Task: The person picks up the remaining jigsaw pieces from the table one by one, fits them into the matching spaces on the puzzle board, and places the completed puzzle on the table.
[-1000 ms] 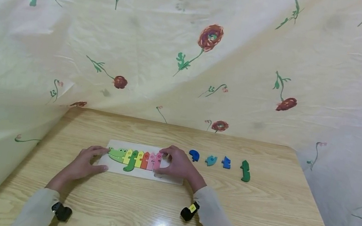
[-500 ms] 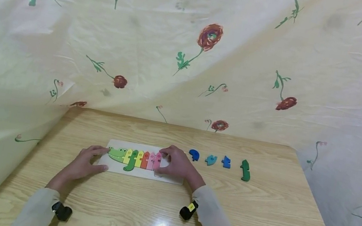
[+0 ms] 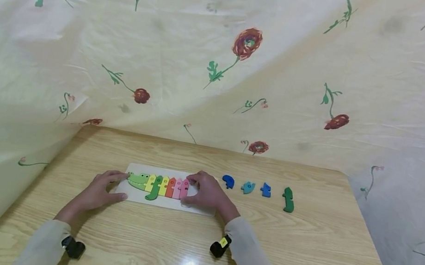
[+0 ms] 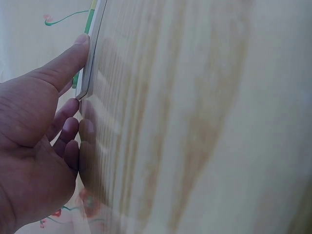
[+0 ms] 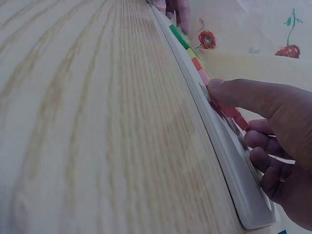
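A white puzzle board (image 3: 166, 204) lies on the table, carrying a crocodile made of coloured pieces: a light green head (image 3: 138, 181), then green, yellow, orange and pink ones. My right hand (image 3: 208, 193) pinches the rightmost pink puzzle piece (image 3: 185, 188) at the end of the row, thumb on its near end, fingers at the far end. In the right wrist view this piece (image 5: 236, 117) sits tilted at the board. My left hand (image 3: 99, 188) rests at the board's left end with thumb and forefinger spread, the thumb (image 4: 78, 51) touching the board.
Right of the board lie loose pieces in a row: a dark blue rounded one (image 3: 228, 181), a light blue one (image 3: 247, 187), a blue one (image 3: 266, 190) and a green leg piece (image 3: 288, 200). A flowered cloth (image 3: 192, 54) hangs behind the wooden table (image 3: 301, 260).
The right hand and the pink piece have shifted very slightly, with the wrist drifting a little left. The left hand and the loose pieces stay where they were.
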The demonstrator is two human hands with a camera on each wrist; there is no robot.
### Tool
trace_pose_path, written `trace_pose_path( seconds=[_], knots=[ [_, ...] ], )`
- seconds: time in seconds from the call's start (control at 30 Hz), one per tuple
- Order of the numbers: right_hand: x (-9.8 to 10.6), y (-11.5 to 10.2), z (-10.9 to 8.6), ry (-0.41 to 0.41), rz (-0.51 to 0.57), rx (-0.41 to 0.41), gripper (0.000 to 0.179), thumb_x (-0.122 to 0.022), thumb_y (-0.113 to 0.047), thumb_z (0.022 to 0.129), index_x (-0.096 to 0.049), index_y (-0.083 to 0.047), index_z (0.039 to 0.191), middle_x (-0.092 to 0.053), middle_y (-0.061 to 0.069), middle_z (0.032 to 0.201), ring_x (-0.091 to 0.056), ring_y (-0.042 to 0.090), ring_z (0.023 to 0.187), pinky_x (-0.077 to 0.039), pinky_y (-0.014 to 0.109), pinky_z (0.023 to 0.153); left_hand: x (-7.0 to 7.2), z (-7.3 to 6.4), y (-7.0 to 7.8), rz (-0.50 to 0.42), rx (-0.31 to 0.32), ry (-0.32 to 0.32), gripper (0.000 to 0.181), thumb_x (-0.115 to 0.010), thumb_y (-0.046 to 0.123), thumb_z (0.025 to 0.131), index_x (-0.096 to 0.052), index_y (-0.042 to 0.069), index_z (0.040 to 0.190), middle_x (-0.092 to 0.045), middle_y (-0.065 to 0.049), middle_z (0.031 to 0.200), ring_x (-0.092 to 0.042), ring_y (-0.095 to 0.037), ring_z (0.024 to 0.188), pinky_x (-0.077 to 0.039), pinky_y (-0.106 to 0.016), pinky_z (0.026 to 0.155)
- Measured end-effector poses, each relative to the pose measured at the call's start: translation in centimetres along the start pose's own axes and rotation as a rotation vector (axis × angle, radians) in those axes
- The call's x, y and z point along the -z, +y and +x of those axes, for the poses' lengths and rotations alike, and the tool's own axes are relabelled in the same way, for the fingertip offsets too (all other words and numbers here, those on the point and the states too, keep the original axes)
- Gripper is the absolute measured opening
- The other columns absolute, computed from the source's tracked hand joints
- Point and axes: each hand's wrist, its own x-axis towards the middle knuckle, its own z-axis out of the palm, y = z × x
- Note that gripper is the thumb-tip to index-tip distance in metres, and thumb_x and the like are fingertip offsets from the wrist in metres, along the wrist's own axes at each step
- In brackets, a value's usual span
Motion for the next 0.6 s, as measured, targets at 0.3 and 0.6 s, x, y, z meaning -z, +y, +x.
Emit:
trace_pose_path(
  seconds=[0.3,0.6],
  knots=[
    [-0.19,0.46,0.25,-0.021,-0.008,0.007,0.069,-0.089,-0.042,0.079,-0.066,-0.013,0.136,-0.059,-0.007,0.105,-0.053,0.015,0.095,-0.050,0.032,0.091,0.11,-0.08,0.14,-0.005,-0.012,-0.002,0.071,-0.078,0.035,0.092,-0.049,0.009,0.151,-0.037,-0.024,0.156,-0.030,-0.046,0.137,-0.028,-0.072,0.109],
    [-0.15,0.44,0.35,-0.047,-0.005,-0.022,0.072,-0.089,-0.044,0.078,-0.065,-0.014,0.139,-0.060,-0.007,0.106,-0.054,0.016,0.097,-0.049,0.033,0.093,0.02,0.01,0.09,-0.010,0.009,-0.004,0.072,-0.078,0.037,0.091,-0.050,0.010,0.151,-0.037,-0.023,0.157,-0.029,-0.046,0.138,-0.028,-0.072,0.110]
  ],
)
